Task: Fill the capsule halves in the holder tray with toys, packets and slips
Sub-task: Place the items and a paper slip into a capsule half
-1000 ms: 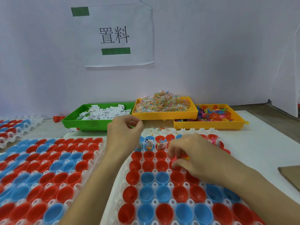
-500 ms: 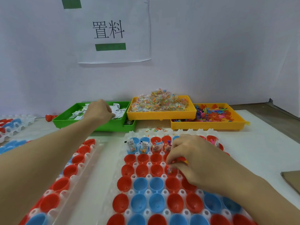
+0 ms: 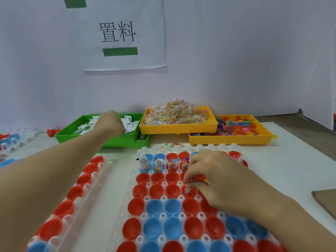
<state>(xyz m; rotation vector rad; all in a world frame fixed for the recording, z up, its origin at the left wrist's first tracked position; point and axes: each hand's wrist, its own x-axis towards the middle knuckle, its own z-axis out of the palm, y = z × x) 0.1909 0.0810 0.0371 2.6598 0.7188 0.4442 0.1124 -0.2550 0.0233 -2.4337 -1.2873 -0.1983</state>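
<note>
A white holder tray [image 3: 127, 211] in front of me carries rows of red and blue capsule halves [image 3: 154, 208]. Its far row holds toys, packets and slips [image 3: 160, 163]. My right hand [image 3: 214, 180] hovers over the second and third rows, fingers pinched on small coloured toys [image 3: 188, 190] at a red half. My left hand [image 3: 111, 124] reaches into the green tray [image 3: 101, 140] of white paper slips [image 3: 130, 124], fingers curled down among them; what they grip is hidden.
A yellow tray of clear packets [image 3: 178, 115] and a yellow tray of coloured plastic toys [image 3: 234, 127] stand at the back. A second capsule tray [image 3: 69, 206] lies under my left arm, another [image 3: 11, 140] at far left. Brown cardboard [image 3: 325, 200] sits at the right edge.
My left hand has moved from the holder tray's far row back into the green slip tray. My right hand has stayed over the upper rows, shifting slightly.
</note>
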